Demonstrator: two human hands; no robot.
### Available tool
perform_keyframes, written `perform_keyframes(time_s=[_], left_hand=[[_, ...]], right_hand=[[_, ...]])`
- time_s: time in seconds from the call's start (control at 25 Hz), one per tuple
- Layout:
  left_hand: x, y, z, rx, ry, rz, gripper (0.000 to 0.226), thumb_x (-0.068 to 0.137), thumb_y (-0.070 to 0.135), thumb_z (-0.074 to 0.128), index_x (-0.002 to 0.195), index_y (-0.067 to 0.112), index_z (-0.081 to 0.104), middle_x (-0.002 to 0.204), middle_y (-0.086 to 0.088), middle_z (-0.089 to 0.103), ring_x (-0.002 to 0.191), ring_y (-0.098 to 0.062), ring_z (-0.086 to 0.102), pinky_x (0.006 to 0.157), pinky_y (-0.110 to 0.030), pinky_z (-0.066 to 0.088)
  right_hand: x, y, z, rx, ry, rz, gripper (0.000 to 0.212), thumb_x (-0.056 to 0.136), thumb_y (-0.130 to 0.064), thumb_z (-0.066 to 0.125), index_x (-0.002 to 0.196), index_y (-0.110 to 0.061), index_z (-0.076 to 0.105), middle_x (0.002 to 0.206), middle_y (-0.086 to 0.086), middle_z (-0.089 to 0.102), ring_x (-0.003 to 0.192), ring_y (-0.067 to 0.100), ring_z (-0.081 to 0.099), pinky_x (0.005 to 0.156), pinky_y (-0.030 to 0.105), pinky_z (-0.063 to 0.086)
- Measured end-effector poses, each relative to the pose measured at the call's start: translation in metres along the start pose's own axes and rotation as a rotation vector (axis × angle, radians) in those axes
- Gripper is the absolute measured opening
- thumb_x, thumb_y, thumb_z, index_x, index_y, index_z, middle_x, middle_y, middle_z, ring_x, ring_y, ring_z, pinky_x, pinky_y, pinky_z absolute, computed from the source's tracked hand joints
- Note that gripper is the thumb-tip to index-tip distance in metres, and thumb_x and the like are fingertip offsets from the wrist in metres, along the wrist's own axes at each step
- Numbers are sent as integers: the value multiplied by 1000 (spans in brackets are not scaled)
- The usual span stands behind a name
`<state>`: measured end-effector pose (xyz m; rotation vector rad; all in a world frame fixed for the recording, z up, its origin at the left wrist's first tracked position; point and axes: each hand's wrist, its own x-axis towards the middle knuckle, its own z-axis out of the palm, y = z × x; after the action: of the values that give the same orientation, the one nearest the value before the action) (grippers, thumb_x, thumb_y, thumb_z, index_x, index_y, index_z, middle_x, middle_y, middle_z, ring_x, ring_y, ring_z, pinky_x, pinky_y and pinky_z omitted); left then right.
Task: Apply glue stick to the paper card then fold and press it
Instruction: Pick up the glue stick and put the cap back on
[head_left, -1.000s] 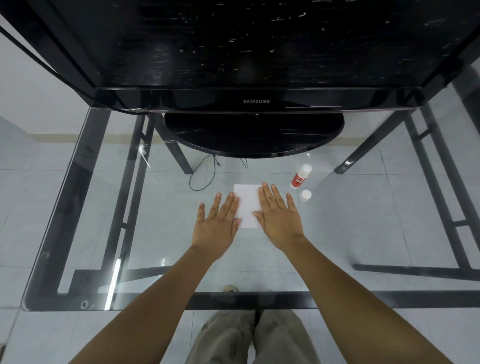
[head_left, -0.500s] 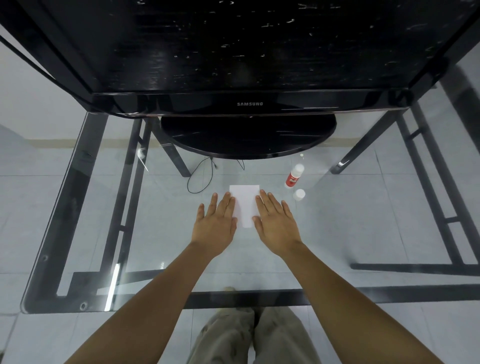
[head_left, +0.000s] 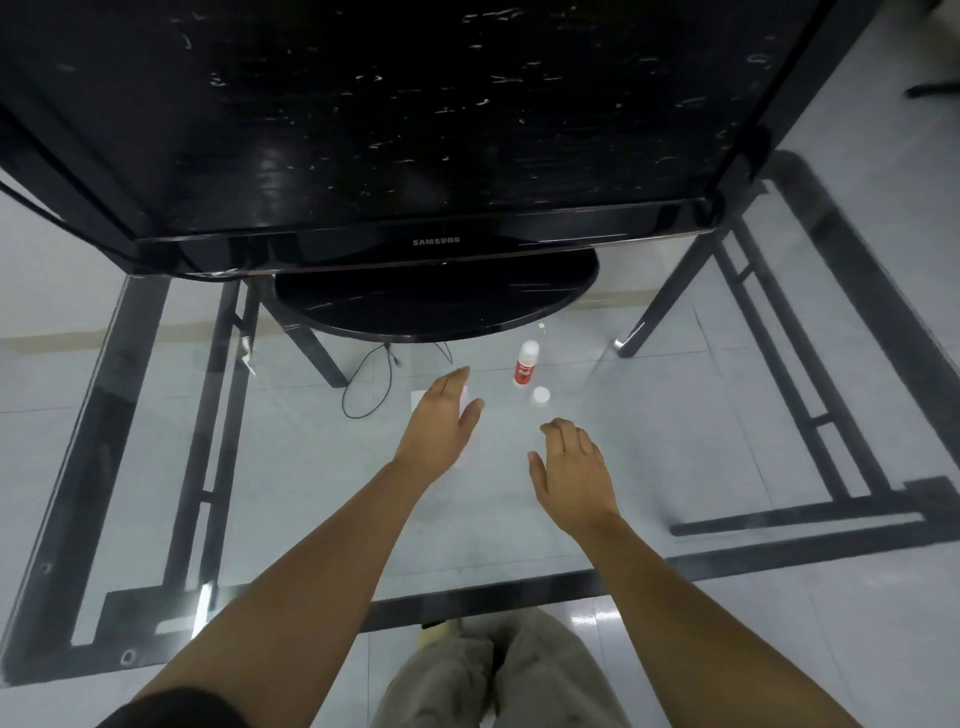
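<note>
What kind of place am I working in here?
Probably an ordinary indoor room, home or office rather than a workshop: a glass-topped table on a black metal frame, a Samsung television standing on it, and pale floor tiles showing through the glass.

surface: clear glass tabletop on black metal frame | far side: glossy black oval monitor base stood on the glass | centre: white paper card lay flat, mostly hidden | right of card: red-and-white glue stick tube lay on its side | just beside the tube's near end: small round white cap
</note>
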<state>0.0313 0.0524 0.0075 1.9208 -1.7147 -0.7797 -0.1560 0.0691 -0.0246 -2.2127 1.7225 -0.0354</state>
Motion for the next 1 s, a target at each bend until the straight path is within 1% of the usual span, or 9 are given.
perform_keyframes(time_s=[0.16, 0.24, 0.32, 0.44, 0.6, 0.72, 0.84, 0.92, 1.0], left_hand=[[31, 19, 13, -73, -12, -22, 53, 90, 30, 57, 136, 8, 40, 137, -14, 49, 123, -25, 48, 102, -34, 37], [44, 25, 18, -97, -13, -46, 57, 85, 31, 63, 134, 9, 43, 132, -13, 53, 115, -24, 54, 95, -34, 42], [54, 28, 25, -120, -17, -49, 56, 83, 33, 66, 131, 11, 47, 127, -12, 56, 110, -23, 56, 89, -32, 43], [62, 29, 33, -132, -13, -13, 44, 82, 31, 66, 121, 13, 54, 120, -10, 60, 106, -22, 57, 84, -27, 41], [63, 33, 28, -181, -36, 9, 33, 87, 26, 60, 115, 10, 54, 110, -9, 64, 103, -22, 58, 85, -26, 40], [53, 36, 11, -249, -58, -10, 27, 92, 29, 51, 113, 12, 49, 105, -3, 60, 94, -17, 57, 78, -25, 41], [35, 38, -12, -369, -91, -20, 31, 94, 33, 47, 119, 15, 47, 109, -8, 56, 94, -19, 60, 72, -25, 51], [21, 39, -26, -463, -69, -30, 37, 91, 31, 52, 125, 17, 47, 110, -9, 56, 94, -19, 62, 71, -23, 54], [8, 42, -39, -556, -38, -50, 39, 88, 28, 58, 124, 20, 45, 112, -7, 56, 95, -19, 63, 74, -27, 56]], right_hand=[[1, 20, 5, -44, -62, 108, 68, 95, -51, 19, 148, -14, 0, 159, 6, -2, 146, 26, 0, 114, 35, -1], [3, 23, 8, -77, -101, 100, 70, 93, -54, 11, 147, -15, -9, 158, 6, -12, 145, 25, -10, 113, 35, -7], [4, 25, 12, -93, -119, 100, 70, 92, -55, 8, 146, -15, -12, 158, 6, -16, 144, 24, -13, 112, 36, -9], [5, 26, 16, -107, -116, 105, 70, 93, -56, 7, 146, -16, -13, 157, 5, -17, 144, 24, -15, 111, 36, -12], [5, 28, 12, -93, -133, 87, 70, 93, -56, 9, 147, -16, -12, 157, 5, -16, 144, 24, -15, 111, 34, -11], [7, 29, -4, 0, -120, 71, 69, 94, -54, 14, 148, -16, -6, 159, 4, -8, 145, 21, -8, 112, 31, -8], [18, 20, -34, 267, 53, 87, 59, 97, -45, 29, 146, -13, 21, 155, 8, 23, 143, 23, 18, 116, 32, 13], [27, 10, -58, 460, 157, 94, 49, 98, -37, 38, 138, -11, 39, 143, 10, 44, 133, 24, 37, 109, 30, 28], [33, -3, -80, 622, 182, 77, 42, 97, -34, 43, 131, -11, 49, 132, 9, 53, 123, 21, 47, 100, 25, 34]])
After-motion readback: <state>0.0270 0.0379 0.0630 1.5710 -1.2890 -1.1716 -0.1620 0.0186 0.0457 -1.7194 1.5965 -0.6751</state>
